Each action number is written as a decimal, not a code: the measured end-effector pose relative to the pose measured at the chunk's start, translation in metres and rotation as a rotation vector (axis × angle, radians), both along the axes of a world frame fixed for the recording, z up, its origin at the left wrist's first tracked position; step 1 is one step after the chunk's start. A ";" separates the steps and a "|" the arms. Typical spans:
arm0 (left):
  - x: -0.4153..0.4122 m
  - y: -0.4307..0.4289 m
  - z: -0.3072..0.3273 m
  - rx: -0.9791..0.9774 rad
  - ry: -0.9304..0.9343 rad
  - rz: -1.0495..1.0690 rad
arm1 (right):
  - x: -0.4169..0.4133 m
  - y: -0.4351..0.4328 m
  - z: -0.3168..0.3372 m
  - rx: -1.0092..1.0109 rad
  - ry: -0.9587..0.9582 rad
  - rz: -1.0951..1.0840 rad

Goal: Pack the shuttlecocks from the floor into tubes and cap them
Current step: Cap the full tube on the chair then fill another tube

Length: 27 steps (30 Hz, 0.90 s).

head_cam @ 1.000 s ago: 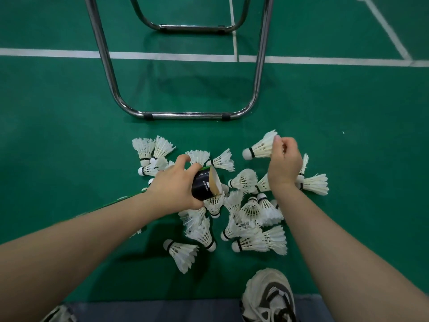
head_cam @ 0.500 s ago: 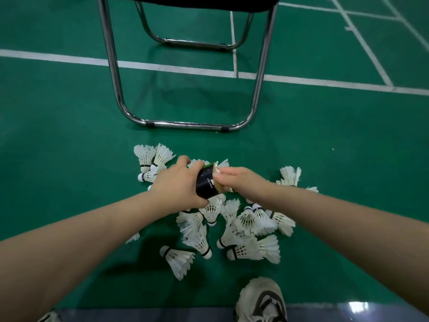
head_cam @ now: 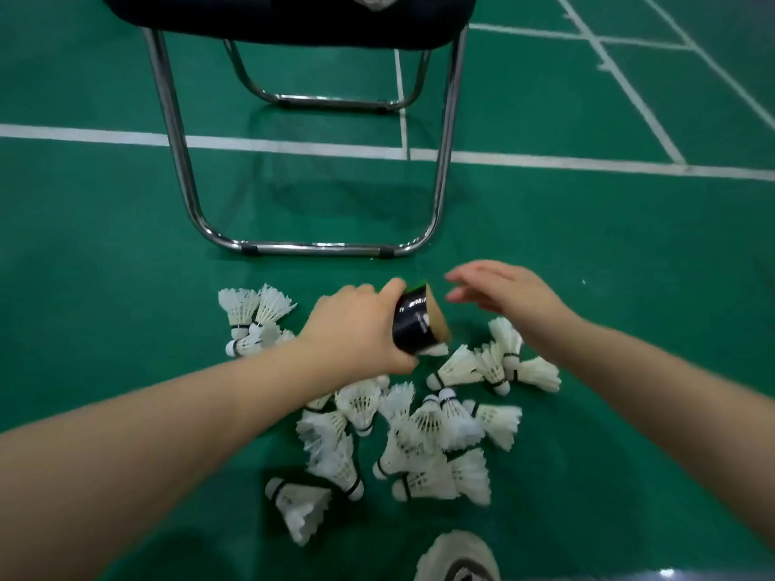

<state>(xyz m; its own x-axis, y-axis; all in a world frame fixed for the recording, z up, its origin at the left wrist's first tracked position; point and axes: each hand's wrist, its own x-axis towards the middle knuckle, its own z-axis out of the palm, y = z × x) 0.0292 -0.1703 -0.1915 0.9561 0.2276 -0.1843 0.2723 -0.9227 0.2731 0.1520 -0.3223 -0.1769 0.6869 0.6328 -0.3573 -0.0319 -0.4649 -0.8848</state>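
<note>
Shuttlecocks (head_cam: 419, 434): white, heaped loose on green floor (head_cam: 126, 245). Tube (head_cam: 413, 325): black, above the heap, clasped by left grip (head_cam: 356, 329), open mouth facing right; contents not visible. Right grip (head_cam: 499, 291): fingers spread wide, near tube mouth.

Your left hand (head_cam: 356, 329) hides most of the tube (head_cam: 413, 325), and its inside can't be made out. Your right hand (head_cam: 507, 291) is blurred. The chair (head_cam: 293, 18) at 12 o'clock and shoe (head_cam: 459, 555) at 6 o'clock are cropped

Left hand (head_cam: 356, 329) curled, right hand (head_cam: 511, 295) (flat) nearby.
</note>
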 end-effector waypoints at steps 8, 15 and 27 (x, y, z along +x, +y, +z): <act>-0.007 -0.023 -0.042 0.093 0.112 0.020 | 0.002 -0.072 -0.118 -0.468 -0.141 -0.172; -0.006 -0.035 -0.050 0.107 0.114 0.083 | -0.010 -0.060 -0.150 -0.487 -0.261 -0.041; -0.001 -0.049 -0.053 0.086 0.109 0.107 | 0.015 -0.064 -0.163 -0.741 -0.808 0.191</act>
